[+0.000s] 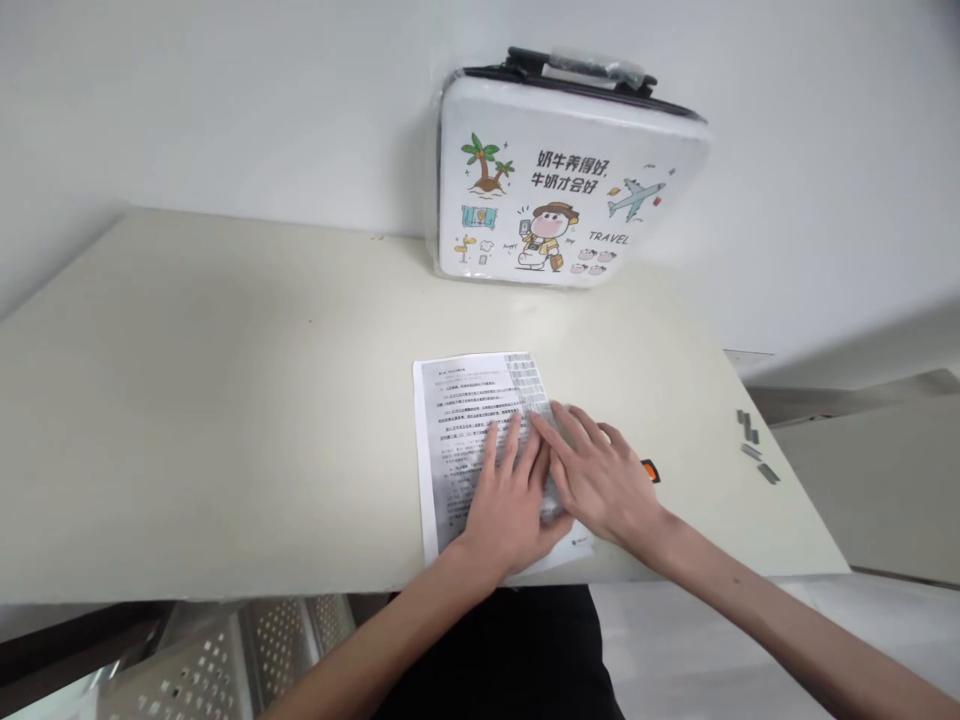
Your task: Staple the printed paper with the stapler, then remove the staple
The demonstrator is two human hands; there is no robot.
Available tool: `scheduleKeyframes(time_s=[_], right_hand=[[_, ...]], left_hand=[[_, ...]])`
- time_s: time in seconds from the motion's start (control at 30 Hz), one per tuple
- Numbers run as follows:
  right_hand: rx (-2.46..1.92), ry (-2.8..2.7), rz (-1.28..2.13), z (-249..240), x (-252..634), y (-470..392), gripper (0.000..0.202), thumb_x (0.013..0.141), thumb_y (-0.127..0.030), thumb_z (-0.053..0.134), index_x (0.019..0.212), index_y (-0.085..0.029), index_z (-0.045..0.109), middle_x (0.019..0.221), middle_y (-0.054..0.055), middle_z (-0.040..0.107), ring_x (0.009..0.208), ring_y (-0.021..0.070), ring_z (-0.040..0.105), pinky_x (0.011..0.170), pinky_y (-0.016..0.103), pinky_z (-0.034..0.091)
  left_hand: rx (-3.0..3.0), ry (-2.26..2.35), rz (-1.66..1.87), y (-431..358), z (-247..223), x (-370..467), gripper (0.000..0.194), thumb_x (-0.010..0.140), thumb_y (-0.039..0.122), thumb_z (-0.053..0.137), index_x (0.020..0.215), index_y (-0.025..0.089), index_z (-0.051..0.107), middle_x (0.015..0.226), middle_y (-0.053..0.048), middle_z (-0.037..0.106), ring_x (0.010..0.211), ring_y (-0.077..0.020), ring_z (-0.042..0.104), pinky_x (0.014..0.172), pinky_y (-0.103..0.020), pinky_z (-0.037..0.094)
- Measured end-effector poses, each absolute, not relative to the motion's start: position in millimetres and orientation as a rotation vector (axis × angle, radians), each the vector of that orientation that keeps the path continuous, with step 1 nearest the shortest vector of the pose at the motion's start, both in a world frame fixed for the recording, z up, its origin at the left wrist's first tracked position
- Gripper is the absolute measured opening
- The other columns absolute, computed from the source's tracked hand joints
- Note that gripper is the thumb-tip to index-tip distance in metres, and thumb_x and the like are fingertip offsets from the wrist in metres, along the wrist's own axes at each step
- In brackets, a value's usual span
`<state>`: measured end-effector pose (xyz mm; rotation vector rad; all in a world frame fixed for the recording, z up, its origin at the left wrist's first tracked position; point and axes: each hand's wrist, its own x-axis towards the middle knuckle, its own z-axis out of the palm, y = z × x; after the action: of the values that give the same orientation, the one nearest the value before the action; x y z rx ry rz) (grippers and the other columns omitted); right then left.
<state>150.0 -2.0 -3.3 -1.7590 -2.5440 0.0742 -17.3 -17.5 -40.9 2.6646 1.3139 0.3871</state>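
Observation:
A printed sheet of paper [450, 430] lies on the table near its front edge, with dense dark text and a grey patterned strip at its upper right. My left hand [506, 505] rests flat on it, fingers spread and pointing away from me. Along the sheet's right side is my right hand [607, 480], its index finger stretched onto the paper beside the left fingertips, the other fingers loosely bent. Just past the right hand, a small black-and-orange object [650, 471] pokes out, mostly hidden behind the hand. The hands cover the sheet's lower right part.
A white carry case [487, 110] with cartoon prints and a black handle stands at the back against the wall. Several short grey staple strips [766, 473] lie at the table's [225, 400] right end. Below the front edge, a perforated metal chair [202, 660] shows at left.

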Motion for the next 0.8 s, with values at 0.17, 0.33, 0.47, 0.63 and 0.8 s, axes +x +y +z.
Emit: scheduleKeyframes(time_s=[0.17, 0.33, 0.47, 0.63, 0.8], right_hand=[[-1.754, -2.532, 0.088, -1.1, 151.1, 1.3, 0.055, 0.104, -0.026, 0.039, 0.158, -0.023, 0.050, 0.163, 0.015, 0.049, 0.148, 0.0376, 0.050, 0.112, 0.061, 0.050], [-1.648, -2.334, 0.474, 12.5, 170.2, 5.4, 0.051, 0.111, -0.040, 0.031, 0.161, -0.033, 0.042, 0.159, 0.004, 0.056, 0.144, 0.0243, 0.057, 0.115, 0.048, 0.053], [-1.558, -2.182, 0.634, 15.4, 188.3, -3.0, 0.048, 0.112, -0.048, 0.034, 0.153, -0.031, 0.051, 0.154, 0.005, 0.061, 0.138, 0.0245, 0.062, 0.113, 0.045, 0.054], [-1.443, -2.231, 0.707, 6.4, 216.7, -21.0, 0.040, 0.111, -0.048, 0.041, 0.142, -0.030, 0.059, 0.141, 0.007, 0.069, 0.132, 0.0273, 0.065, 0.112, 0.050, 0.053], [-1.430, -2.152, 0.643, -12.2, 243.3, -35.7, 0.041, 0.105, -0.050, 0.056, 0.140, -0.030, 0.056, 0.136, 0.009, 0.070, 0.125, 0.0292, 0.068, 0.106, 0.051, 0.057]], left_hand=[[2.698, 1.319, 0.388, -18.1, -41.4, -18.3, 0.084, 0.105, 0.065, 0.032, 0.164, 0.006, 0.039, 0.174, -0.014, 0.029, 0.164, -0.0402, 0.003, 0.132, -0.064, -0.001], [2.718, 1.366, 0.429, -19.6, -43.8, -20.6, 0.087, 0.105, 0.069, 0.030, 0.168, 0.009, 0.030, 0.176, -0.011, 0.025, 0.165, -0.0360, 0.004, 0.134, -0.059, 0.005], [2.739, 1.365, 0.470, -20.5, -42.7, -32.5, 0.089, 0.105, 0.070, 0.035, 0.172, 0.014, 0.018, 0.175, -0.007, 0.027, 0.165, -0.0328, 0.006, 0.134, -0.057, 0.009], [2.736, 1.351, 0.431, -19.6, -36.0, -55.3, 0.085, 0.106, 0.068, 0.036, 0.172, 0.018, 0.015, 0.176, -0.006, 0.026, 0.165, -0.0319, 0.013, 0.134, -0.056, 0.013], [2.721, 1.338, 0.337, -17.1, -28.2, -67.5, 0.082, 0.107, 0.067, 0.036, 0.172, 0.019, 0.019, 0.177, -0.005, 0.023, 0.165, -0.0312, 0.011, 0.134, -0.055, 0.011]])
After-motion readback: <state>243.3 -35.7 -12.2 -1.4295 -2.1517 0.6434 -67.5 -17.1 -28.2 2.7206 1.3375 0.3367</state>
